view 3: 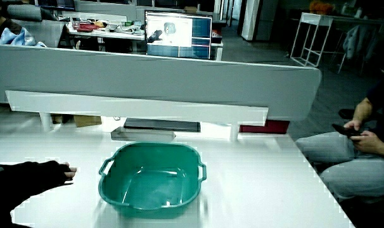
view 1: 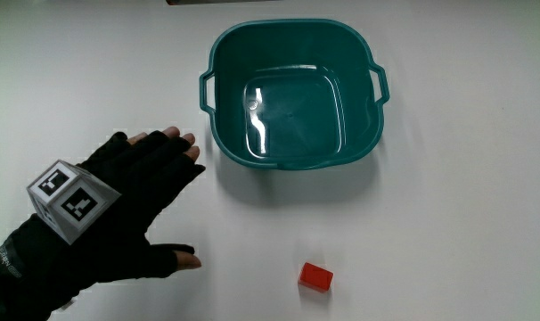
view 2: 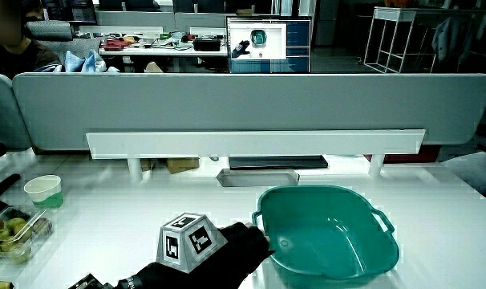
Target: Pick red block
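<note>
Fingers of my gloved hand lie loosely spread and hold nothing, flat over the white tabletop just beside the teal basin, with the patterned cube riding on the back of my hand. Nearer to me than the basin, well apart from my thumb, the red block sits alone on the tabletop, untouched. Both side views show my hand beside the basin, but not the block.
</note>
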